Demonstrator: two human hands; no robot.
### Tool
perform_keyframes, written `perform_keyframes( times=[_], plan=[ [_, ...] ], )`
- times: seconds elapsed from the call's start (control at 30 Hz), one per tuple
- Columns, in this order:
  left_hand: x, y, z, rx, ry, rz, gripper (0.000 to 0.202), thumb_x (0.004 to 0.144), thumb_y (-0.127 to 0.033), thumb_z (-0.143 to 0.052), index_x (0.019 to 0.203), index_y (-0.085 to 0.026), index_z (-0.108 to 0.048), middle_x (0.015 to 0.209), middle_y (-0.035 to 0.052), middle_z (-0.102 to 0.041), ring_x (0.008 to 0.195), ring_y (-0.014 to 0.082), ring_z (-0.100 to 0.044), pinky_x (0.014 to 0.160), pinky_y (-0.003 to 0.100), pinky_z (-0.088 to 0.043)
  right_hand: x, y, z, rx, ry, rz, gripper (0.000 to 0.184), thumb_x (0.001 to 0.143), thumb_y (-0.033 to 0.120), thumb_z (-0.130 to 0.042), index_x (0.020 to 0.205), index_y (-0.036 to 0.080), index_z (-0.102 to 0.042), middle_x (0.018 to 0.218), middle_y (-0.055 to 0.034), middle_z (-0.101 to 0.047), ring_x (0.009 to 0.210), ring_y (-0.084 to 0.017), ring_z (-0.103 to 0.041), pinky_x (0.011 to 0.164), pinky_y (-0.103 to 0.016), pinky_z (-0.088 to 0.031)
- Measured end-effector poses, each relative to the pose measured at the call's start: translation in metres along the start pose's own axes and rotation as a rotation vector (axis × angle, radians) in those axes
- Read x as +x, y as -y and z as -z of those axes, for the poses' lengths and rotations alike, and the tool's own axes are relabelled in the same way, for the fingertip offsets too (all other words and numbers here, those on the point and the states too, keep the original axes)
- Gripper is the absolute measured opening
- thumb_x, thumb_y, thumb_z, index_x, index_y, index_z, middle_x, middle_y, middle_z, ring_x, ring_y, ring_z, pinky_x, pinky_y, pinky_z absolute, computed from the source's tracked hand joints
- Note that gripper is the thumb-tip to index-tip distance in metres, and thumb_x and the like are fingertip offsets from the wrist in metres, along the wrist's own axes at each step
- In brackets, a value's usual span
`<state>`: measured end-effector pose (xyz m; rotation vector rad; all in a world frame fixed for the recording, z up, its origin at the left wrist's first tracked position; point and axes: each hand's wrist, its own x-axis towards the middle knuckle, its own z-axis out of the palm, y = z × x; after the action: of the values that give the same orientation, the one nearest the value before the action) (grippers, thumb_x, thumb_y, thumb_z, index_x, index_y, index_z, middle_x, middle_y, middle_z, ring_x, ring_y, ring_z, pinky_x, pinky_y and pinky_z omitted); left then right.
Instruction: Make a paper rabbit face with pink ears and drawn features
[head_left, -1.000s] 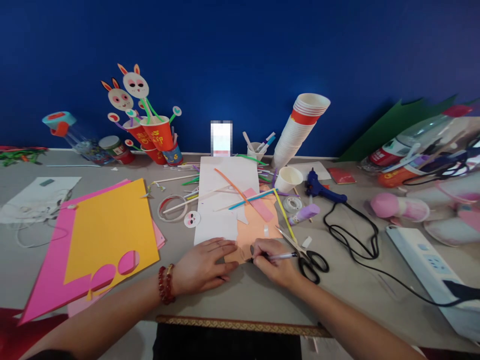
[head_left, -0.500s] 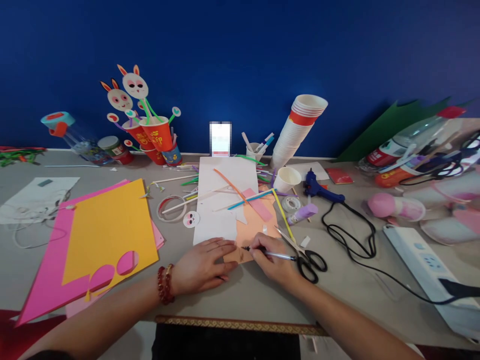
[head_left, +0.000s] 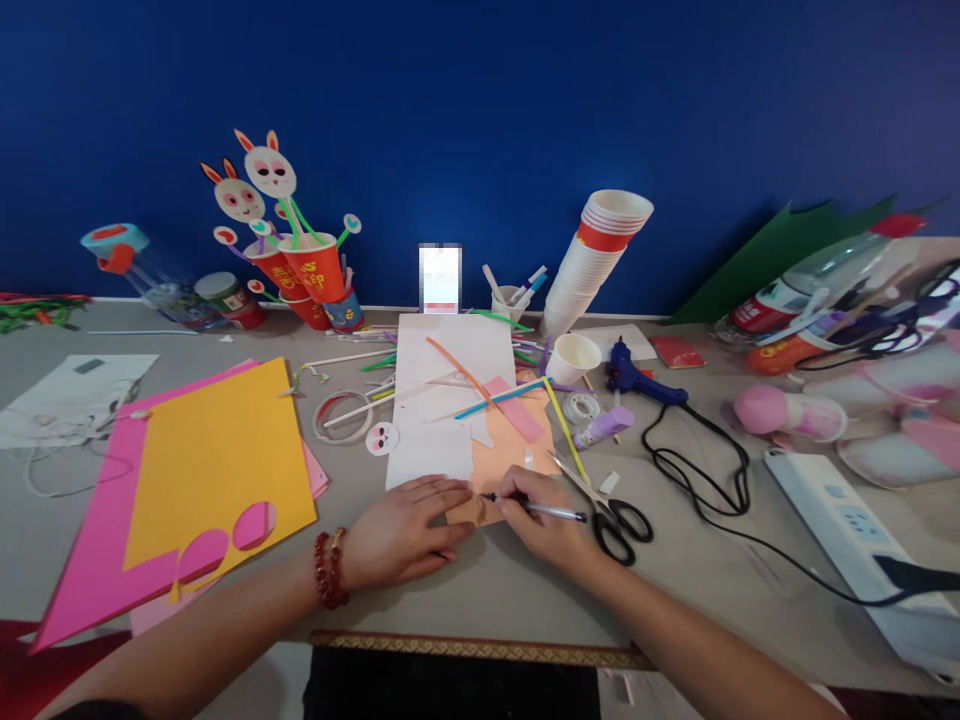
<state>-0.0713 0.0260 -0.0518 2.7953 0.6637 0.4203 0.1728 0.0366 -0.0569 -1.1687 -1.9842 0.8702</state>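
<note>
My right hand (head_left: 541, 515) grips a pen (head_left: 553, 511), its tip over the near part of a peach-orange sheet of paper (head_left: 499, 468). Dark marks show on that paper close to the tip. My left hand (head_left: 409, 532) lies flat with fingers stretched out, its fingertips on the near edge of the orange paper. Under its far side is a white sheet (head_left: 427, 445). Black-handled scissors (head_left: 616, 520) rest just right of my right hand. A small round rabbit face (head_left: 382, 438) lies beyond my left hand.
Yellow card (head_left: 225, 460) over pink card (head_left: 97, 530) covers the left. A tape roll (head_left: 346, 416), a glue stick (head_left: 604, 428), a blue glue gun (head_left: 641, 378) and a white power strip (head_left: 855, 540) lie around. Stacked paper cups (head_left: 592, 265) and rabbit cups (head_left: 313, 268) stand at the back.
The pen in my right hand has tilted slightly, its back end shifting a little to the left. My left hand stays in place.
</note>
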Motion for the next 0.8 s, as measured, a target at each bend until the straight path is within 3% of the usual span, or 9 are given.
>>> perform_keyframes(
  times=[0.8],
  plan=[
    [-0.0008,-0.0001,0.0001,0.005,0.017,-0.002,0.032,0.094,-0.036,-0.054,0.121,-0.020,-0.058,0.141,0.0152,-0.052,0.131,0.0286,-0.047,0.110,0.047,-0.042,-0.0015,-0.0013,0.0011,-0.001,0.003,0.013,0.018,0.079,0.014,-0.046,0.063,0.022,-0.044,0.057,0.0030,-0.048,0.053,-0.013,-0.044,0.053,-0.024,-0.032]
  ],
)
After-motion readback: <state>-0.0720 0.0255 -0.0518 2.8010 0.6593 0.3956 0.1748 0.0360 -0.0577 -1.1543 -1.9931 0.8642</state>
